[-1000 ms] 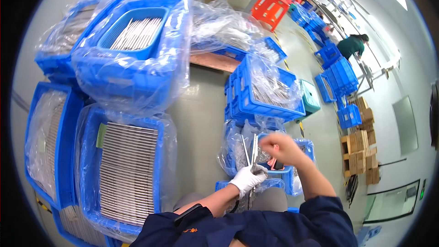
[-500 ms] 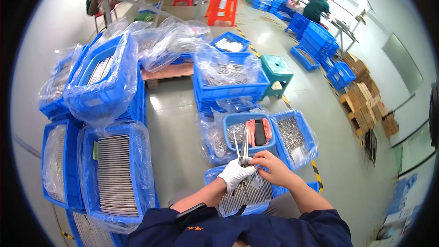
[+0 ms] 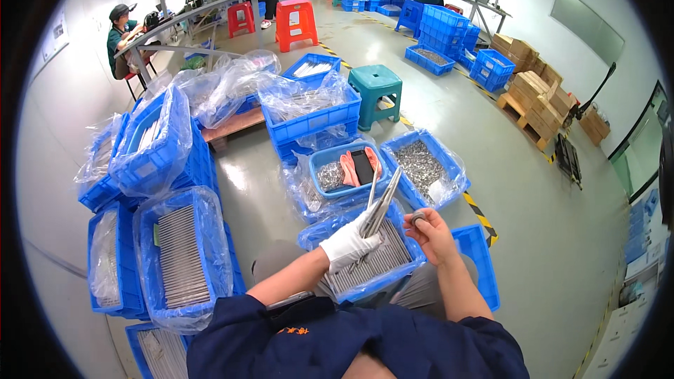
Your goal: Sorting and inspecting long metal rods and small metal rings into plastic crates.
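My left hand (image 3: 351,244), in a white glove, is closed around a bundle of long, slim metal rods (image 3: 385,205) whose far ends spread apart. To its right, my bare right hand (image 3: 435,240) is raised and apart from the bundle. Its thumb and fingers pinch a small round dark-grey piece (image 3: 418,217), too small to name. Beneath both hands, a blue crate (image 3: 309,238) lined with clear plastic holds a row of similar metal rods (image 3: 372,267). Just beyond stands a light-blue basin (image 3: 330,193) with small metal parts, pink gloves (image 3: 349,170) and a black phone-like object (image 3: 362,167).
A crate of small metal parts (image 3: 420,168) stands right of the basin. More lined crates of rods (image 3: 184,256) line the left side. A green stool (image 3: 375,91) and stacked blue crates (image 3: 312,126) lie ahead. People work at far benches.
My right hand has drawn away from the bundle to the right, now pinching the round piece. The left hand's bundle tilts more to the right. The whole view has shifted.
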Motion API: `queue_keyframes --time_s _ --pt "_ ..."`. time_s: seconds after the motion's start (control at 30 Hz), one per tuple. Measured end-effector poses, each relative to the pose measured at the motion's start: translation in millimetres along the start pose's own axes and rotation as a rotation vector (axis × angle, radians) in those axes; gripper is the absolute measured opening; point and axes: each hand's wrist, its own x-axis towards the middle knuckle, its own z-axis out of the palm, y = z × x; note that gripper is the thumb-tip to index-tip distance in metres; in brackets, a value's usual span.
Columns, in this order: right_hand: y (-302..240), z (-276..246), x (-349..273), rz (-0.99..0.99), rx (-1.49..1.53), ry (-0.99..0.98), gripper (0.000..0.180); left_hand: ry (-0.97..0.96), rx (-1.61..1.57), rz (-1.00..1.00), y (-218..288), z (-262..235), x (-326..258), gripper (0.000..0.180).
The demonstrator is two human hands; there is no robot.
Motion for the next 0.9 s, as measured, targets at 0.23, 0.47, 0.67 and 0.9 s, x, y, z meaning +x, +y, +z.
queue_keyframes --time_s 0.23,0.47,0.67,0.9 --pt "32.9 -9.5 -10.7 0.271 0.484 -0.140 0.033 -0.157 -0.109 -0.121 18.8 27.2 -21.0 0.072" --pt "27.5 -7.5 -11.3 0.334 0.223 -0.415 0.087 -0.256 0.465 0.003 -11.4 29.8 -18.8 0.077" --pt "38.6 -5.1 -8.2 0.160 0.266 -0.411 0.083 -0.181 0.482 -0.121 -5.0 28.3 -20.6 0.058" --pt "23.9 15.2 7.5 0.335 0.017 -0.323 0.031 -0.295 -0.538 -0.480 -46.0 26.4 -27.6 0.019"
